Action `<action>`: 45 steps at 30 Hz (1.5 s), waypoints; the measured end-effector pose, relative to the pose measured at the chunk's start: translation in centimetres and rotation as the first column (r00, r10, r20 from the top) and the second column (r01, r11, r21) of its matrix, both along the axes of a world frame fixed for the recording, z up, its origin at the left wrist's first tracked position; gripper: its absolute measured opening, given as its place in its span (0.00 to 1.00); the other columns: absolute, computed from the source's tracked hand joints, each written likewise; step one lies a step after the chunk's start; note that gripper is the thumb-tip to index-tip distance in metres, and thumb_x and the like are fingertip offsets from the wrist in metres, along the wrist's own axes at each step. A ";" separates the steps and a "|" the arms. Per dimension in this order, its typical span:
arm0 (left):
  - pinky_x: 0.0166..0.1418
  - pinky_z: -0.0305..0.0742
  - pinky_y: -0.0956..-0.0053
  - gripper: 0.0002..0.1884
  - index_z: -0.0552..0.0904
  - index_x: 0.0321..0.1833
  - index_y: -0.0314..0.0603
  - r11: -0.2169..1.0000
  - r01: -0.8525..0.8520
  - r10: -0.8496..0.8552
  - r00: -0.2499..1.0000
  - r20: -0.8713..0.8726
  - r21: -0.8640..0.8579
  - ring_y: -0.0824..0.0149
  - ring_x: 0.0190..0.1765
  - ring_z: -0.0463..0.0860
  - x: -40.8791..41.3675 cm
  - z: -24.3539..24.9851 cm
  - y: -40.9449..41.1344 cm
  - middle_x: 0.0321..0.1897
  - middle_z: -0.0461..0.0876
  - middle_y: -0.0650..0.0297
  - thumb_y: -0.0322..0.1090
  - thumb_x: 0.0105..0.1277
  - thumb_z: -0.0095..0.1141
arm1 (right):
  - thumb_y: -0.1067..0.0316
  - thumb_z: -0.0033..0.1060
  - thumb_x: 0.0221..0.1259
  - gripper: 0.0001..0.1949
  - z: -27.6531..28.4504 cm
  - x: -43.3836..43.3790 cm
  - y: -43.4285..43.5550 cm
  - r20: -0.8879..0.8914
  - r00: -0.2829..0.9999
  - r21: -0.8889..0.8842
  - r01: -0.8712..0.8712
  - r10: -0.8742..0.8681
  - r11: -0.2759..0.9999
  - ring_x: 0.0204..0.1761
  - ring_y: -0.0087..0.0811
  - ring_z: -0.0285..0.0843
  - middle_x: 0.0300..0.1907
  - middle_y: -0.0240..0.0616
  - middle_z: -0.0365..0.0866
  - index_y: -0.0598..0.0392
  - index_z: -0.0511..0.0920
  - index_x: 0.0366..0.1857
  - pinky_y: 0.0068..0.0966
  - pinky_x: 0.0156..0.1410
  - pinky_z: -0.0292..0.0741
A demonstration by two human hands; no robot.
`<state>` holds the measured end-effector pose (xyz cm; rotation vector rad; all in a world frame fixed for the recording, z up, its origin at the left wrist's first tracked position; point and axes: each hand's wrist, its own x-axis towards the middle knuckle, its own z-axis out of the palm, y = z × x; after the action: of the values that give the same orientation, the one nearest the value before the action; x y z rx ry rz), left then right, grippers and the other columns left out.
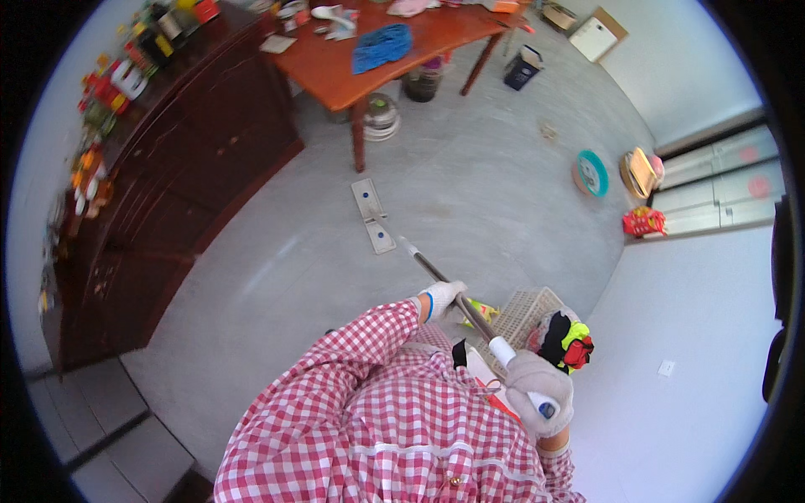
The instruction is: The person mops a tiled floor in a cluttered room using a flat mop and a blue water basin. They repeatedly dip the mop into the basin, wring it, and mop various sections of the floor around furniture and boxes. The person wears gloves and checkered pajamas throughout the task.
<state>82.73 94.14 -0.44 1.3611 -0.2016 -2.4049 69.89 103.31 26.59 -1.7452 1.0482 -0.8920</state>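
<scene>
I hold a flat mop by its metal pole (431, 267). My left hand (443, 297), in a white knit glove with a blue cuff edge, is closed around the middle of the pole. Higher up, my right hand (538, 393), gloved as well, grips the white handle (501, 350) near its blue-tipped end. The pole slants down and away to the mop head (375, 217), a pale hinged plate with two blue buttons, which rests on the grey floor (302, 220). Whether a cloth lies beneath the plate is hidden.
Left runs a dark wooden cabinet (207, 144) with bottles on top. A wooden table (314, 78) stands ahead, with pots (380, 113) beneath. A dark bin (523, 68), a teal-rimmed basin (591, 173) and a red bag (644, 221) are rightward. A plastic crate (525, 314) stands close by my right.
</scene>
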 end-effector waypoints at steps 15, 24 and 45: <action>0.29 0.75 0.62 0.23 0.75 0.37 0.41 0.897 0.388 -0.342 0.913 0.222 -0.211 0.60 0.25 0.79 -15.1 -6.3 -17.9 0.24 0.78 0.58 0.58 0.62 0.52 | 0.69 0.60 0.38 0.09 -5.9 -6.7 -11.9 -0.448 0.894 -0.218 -0.080 -0.027 0.973 0.38 0.40 0.74 0.30 0.37 0.73 0.51 0.72 0.26 0.34 0.49 0.71; 0.35 0.79 0.62 0.37 0.70 0.56 0.33 0.939 0.323 -0.293 0.932 0.214 -0.120 0.54 0.34 0.82 -8.2 -4.4 -28.1 0.41 0.80 0.51 0.65 0.63 0.43 | 0.72 0.59 0.35 0.10 -15.3 -6.2 -29.3 -0.592 0.796 -0.259 -0.042 -0.124 0.965 0.40 0.45 0.73 0.31 0.40 0.74 0.51 0.73 0.26 0.38 0.48 0.72; 0.35 0.78 0.59 0.12 0.74 0.37 0.41 0.698 0.716 -0.706 0.692 -0.150 0.018 0.60 0.30 0.79 -19.6 3.9 -37.1 0.28 0.76 0.59 0.42 0.61 0.54 | 0.81 0.60 0.41 0.10 -3.4 -8.6 -31.2 -0.087 0.816 -0.019 0.573 -0.572 0.820 0.47 0.48 0.76 0.39 0.45 0.79 0.57 0.76 0.30 0.39 0.53 0.72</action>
<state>63.17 57.08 3.45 1.3015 -0.7390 -3.1546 61.33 72.14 23.21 -1.4812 1.6872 -1.1769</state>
